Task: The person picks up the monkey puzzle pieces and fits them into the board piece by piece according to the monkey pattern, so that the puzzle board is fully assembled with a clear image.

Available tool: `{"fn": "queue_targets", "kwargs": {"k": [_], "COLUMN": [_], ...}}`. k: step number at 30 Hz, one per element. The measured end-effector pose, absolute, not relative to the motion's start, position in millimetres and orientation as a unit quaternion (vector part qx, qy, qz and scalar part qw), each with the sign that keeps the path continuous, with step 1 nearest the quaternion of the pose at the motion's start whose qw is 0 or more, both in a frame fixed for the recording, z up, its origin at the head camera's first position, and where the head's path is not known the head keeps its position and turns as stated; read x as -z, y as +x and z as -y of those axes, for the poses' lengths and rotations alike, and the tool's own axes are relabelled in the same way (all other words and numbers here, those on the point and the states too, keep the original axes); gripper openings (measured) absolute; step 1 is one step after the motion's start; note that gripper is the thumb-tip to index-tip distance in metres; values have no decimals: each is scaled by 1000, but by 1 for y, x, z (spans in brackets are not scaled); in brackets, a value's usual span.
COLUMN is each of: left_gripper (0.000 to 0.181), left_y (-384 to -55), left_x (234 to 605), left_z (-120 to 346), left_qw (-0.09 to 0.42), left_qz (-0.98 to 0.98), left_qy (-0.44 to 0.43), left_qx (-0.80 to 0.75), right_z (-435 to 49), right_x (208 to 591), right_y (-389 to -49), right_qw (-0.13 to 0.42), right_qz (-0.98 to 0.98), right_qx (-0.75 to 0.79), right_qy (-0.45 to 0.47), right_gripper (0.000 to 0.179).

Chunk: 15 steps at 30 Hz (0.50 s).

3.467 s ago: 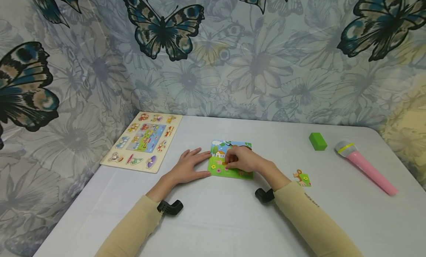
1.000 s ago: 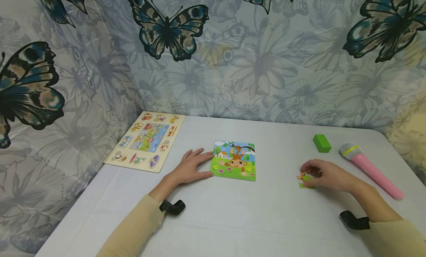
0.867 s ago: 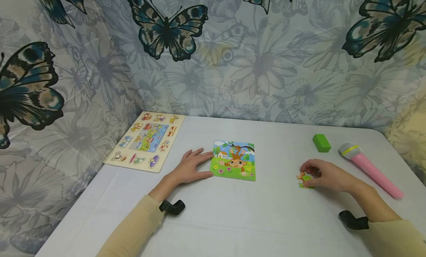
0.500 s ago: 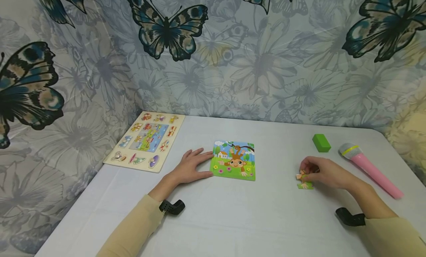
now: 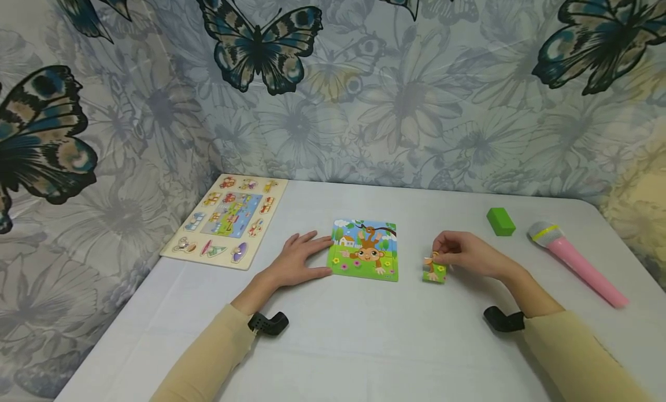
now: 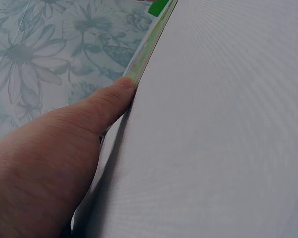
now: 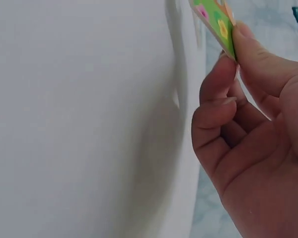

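My right hand (image 5: 468, 253) pinches a small jigsaw puzzle piece (image 5: 434, 271), green with part of a monkey on it, between thumb and fingers. In the right wrist view the piece (image 7: 216, 22) shows pink and yellow flowers, held up at its edge with the other fingers curled below. To its left lies a square monkey puzzle (image 5: 364, 269) with a house, tree branch and flowers. My left hand (image 5: 298, 262) rests flat with spread fingers, its fingertips at the puzzle's left edge. The left wrist view shows the thumb (image 6: 109, 101) right against the puzzle's edge.
A wooden peg board (image 5: 229, 217) with vehicle and toy pictures lies at the back left. Toward the right are a green block (image 5: 501, 222) and a pink toy microphone (image 5: 583, 266). A butterfly-patterned cloth (image 5: 406, 101) hangs behind the white table (image 5: 338, 338).
My right hand went from the monkey puzzle to the piece lying on the right, took hold of it and carried it left. My left hand has stayed at the puzzle's edge.
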<state>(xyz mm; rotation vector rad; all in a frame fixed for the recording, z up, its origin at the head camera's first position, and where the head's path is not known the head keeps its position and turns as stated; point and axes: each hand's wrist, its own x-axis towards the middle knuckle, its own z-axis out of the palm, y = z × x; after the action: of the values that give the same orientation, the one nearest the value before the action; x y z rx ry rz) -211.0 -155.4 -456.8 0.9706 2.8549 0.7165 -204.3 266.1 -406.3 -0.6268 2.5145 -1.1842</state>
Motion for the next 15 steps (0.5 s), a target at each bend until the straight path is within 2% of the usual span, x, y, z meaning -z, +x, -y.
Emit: {"fn": "queue_targets", "kwargs": {"k": [15], "left_gripper": [72], "left_y": [-210], "left_x": [456], "left_z": [155], "left_qw": [22], "left_qz": [-921], "left_qy": [311], "left_qx": [-235], "right_z": [-193], "right_x": [406], "right_y": [-223], "right_qw": [132], "right_qz": [-868], "right_qx": [410], "right_qy": [-247], "right_gripper": [17]}}
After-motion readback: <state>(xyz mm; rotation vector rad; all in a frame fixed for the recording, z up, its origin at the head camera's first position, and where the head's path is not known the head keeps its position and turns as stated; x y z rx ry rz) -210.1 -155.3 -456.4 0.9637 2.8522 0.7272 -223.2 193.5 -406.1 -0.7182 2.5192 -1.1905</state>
